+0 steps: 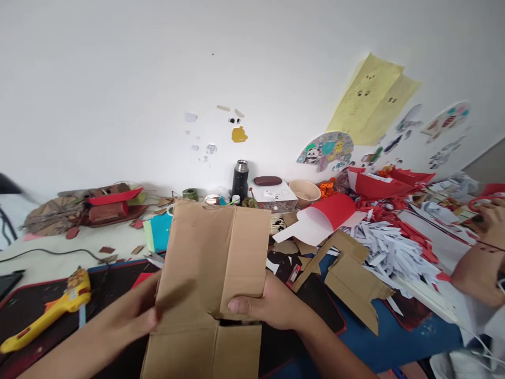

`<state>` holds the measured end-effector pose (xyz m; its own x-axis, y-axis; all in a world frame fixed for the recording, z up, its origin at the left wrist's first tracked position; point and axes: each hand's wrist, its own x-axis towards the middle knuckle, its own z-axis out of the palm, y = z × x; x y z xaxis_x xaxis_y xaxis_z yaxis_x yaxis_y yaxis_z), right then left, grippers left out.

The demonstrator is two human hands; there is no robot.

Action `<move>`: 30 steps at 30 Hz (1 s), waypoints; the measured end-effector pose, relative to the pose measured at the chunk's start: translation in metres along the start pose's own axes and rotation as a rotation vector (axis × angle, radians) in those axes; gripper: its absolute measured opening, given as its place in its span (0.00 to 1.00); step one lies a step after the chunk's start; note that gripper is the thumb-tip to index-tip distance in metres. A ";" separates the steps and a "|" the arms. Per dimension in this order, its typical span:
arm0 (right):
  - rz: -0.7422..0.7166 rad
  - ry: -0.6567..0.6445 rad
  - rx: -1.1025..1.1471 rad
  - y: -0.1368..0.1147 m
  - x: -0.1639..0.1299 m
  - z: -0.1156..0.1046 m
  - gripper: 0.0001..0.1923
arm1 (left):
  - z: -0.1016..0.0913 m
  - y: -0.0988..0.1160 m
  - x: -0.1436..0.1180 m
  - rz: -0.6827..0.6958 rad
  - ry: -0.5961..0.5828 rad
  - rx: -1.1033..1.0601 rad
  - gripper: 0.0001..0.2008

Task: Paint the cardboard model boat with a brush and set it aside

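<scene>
A brown piece of cardboard (201,252), creased along fold lines and with a slit near its lower middle, stands upright in front of me between both hands. My left hand (144,308) grips its left edge, the fingers passing behind it. On the right edge, my right hand (266,302) has its thumb on the front face and its other fingers hidden behind. To the left, a yellow glue gun (55,310) with a glue stick near it lies on the dark mat (118,321).
Cut cardboard scraps (355,279), white paper strips (386,252) and a rolled red sheet (335,210) lie to the right. A black flask (240,181) and a beige bowl (304,192) stand by the wall. Another person's arm (481,263) reaches in at the far right.
</scene>
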<state>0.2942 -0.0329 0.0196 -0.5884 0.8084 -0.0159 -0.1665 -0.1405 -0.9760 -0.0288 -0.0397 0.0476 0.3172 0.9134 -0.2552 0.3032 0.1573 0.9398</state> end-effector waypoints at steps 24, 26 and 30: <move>0.282 0.223 0.100 0.048 0.017 0.019 0.42 | 0.018 0.021 0.033 -0.101 0.121 -0.019 0.22; 0.276 0.203 0.092 0.048 0.015 0.020 0.42 | 0.014 0.017 0.035 -0.066 0.071 0.020 0.22; 0.222 0.086 0.048 0.039 0.010 0.019 0.38 | 0.010 0.013 0.034 -0.109 -0.002 -0.018 0.26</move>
<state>0.2670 -0.0412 -0.0140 -0.5457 0.8001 -0.2490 -0.0793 -0.3451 -0.9352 -0.0051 -0.0107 0.0488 0.2847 0.8898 -0.3567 0.3196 0.2627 0.9104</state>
